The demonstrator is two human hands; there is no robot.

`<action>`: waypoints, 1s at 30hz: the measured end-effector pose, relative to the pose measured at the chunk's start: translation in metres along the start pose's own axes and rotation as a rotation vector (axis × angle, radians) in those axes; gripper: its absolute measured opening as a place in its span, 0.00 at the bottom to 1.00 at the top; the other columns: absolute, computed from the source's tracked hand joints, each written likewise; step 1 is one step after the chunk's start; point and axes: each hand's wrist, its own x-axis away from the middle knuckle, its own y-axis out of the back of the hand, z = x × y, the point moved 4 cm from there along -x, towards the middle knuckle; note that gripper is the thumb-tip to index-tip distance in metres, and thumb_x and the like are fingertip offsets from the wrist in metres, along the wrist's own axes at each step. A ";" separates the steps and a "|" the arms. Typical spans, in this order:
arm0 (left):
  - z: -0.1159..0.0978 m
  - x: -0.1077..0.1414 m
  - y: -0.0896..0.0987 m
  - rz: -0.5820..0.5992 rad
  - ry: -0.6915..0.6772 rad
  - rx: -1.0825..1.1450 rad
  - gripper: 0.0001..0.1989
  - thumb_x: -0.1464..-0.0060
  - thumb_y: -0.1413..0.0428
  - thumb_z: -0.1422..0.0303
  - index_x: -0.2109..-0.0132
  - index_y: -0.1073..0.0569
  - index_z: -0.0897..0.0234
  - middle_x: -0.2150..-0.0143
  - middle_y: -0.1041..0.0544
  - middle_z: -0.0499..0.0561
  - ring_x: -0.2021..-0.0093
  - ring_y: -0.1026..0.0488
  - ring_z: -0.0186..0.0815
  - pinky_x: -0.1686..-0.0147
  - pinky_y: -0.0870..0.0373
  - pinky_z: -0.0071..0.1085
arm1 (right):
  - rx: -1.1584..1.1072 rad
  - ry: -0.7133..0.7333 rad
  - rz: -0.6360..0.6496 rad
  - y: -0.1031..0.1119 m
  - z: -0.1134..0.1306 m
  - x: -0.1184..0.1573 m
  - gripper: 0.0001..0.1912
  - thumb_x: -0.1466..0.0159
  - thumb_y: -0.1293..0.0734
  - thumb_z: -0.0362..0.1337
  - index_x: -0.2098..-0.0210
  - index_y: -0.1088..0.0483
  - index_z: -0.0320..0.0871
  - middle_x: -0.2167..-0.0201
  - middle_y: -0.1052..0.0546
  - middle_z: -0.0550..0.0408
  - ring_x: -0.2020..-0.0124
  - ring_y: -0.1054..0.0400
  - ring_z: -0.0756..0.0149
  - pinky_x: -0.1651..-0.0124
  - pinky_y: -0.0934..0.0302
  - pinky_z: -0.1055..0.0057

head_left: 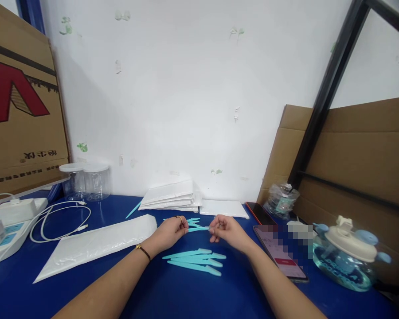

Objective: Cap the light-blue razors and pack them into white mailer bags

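My left hand (173, 231) pinches the handle end of a light-blue eyebrow razor (197, 229) above the blue table. At its other end, the thumb and fingers of my right hand (226, 231) close on the pale, clear-looking tip. Nearer to me lies a loose fan of several more eyebrow razors (196, 261), their heads pointing right. Other light-blue razors (193, 220) lie just behind my hands, partly hidden by them. Left of my left hand rests a long white plastic mailer bag (99, 243).
Stacked white packets (169, 195) lie by the wall, with one thin blue stick (133, 210) beside them. A phone (279, 254) and a drink bottle (347, 257) stand right. A power strip (16, 230), white cable (61, 206) and clear jars (97, 182) are left.
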 end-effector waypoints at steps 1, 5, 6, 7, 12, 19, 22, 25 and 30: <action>-0.001 0.000 -0.001 0.002 -0.003 0.005 0.07 0.46 0.51 0.64 0.65 0.32 0.62 0.71 0.30 0.46 0.72 0.35 0.32 0.72 0.41 0.25 | -0.004 0.001 0.007 -0.003 0.000 0.000 0.18 0.49 0.28 0.46 0.69 0.35 0.40 0.82 0.25 0.57 0.78 0.27 0.65 0.74 0.37 0.72; -0.004 0.001 -0.007 0.025 -0.004 0.052 0.08 0.46 0.51 0.63 0.64 0.31 0.62 0.73 0.32 0.44 0.73 0.35 0.31 0.74 0.42 0.24 | -0.012 -0.013 0.031 -0.014 0.000 0.002 0.20 0.50 0.28 0.48 0.69 0.35 0.40 0.83 0.25 0.57 0.78 0.28 0.65 0.74 0.37 0.72; -0.005 0.001 -0.009 0.043 -0.005 0.066 0.08 0.46 0.51 0.62 0.64 0.31 0.62 0.74 0.32 0.44 0.73 0.36 0.31 0.74 0.42 0.24 | -0.007 -0.020 0.051 -0.015 0.000 0.002 0.20 0.50 0.29 0.48 0.69 0.35 0.40 0.83 0.25 0.57 0.79 0.28 0.65 0.74 0.37 0.71; -0.007 0.001 -0.011 0.071 -0.005 0.077 0.09 0.46 0.51 0.62 0.64 0.31 0.62 0.74 0.32 0.44 0.73 0.36 0.31 0.75 0.42 0.24 | 0.009 -0.026 0.080 -0.015 0.000 0.002 0.19 0.49 0.29 0.48 0.69 0.35 0.40 0.82 0.25 0.57 0.78 0.28 0.66 0.73 0.37 0.71; -0.008 0.002 -0.007 0.044 -0.077 -0.056 0.09 0.46 0.49 0.61 0.63 0.28 0.60 0.65 0.27 0.46 0.67 0.31 0.33 0.67 0.37 0.26 | 0.404 0.077 -0.074 0.023 -0.001 0.001 0.10 0.43 0.34 0.42 0.68 0.30 0.41 0.74 0.25 0.54 0.74 0.31 0.67 0.70 0.39 0.71; 0.013 -0.006 0.007 -0.117 -0.045 -0.403 0.11 0.45 0.49 0.66 0.55 0.28 0.56 0.55 0.28 0.49 0.52 0.35 0.41 0.57 0.40 0.34 | 0.866 0.116 -0.143 0.049 -0.012 -0.001 0.08 0.46 0.36 0.29 0.67 0.27 0.43 0.66 0.29 0.53 0.67 0.34 0.65 0.62 0.41 0.71; 0.015 -0.007 0.005 -0.094 -0.023 -0.418 0.07 0.46 0.49 0.66 0.60 0.28 0.57 0.60 0.27 0.49 0.54 0.34 0.40 0.59 0.41 0.33 | 0.873 0.117 -0.090 0.039 -0.014 -0.001 0.04 0.45 0.35 0.29 0.71 0.29 0.43 0.66 0.30 0.53 0.65 0.34 0.65 0.61 0.42 0.72; 0.014 -0.008 0.004 -0.068 0.008 -0.403 0.05 0.46 0.49 0.69 0.64 0.29 0.59 0.64 0.26 0.48 0.58 0.32 0.38 0.60 0.41 0.31 | 0.823 0.050 -0.069 0.031 -0.018 -0.002 0.03 0.46 0.35 0.30 0.72 0.30 0.42 0.69 0.29 0.54 0.69 0.34 0.67 0.67 0.42 0.74; 0.017 -0.009 0.004 -0.062 0.061 -0.303 0.11 0.48 0.48 0.70 0.56 0.32 0.57 0.65 0.26 0.46 0.61 0.30 0.35 0.64 0.41 0.28 | 0.660 -0.041 -0.006 0.024 -0.023 -0.003 0.05 0.48 0.34 0.28 0.71 0.31 0.42 0.76 0.28 0.58 0.74 0.34 0.70 0.73 0.43 0.77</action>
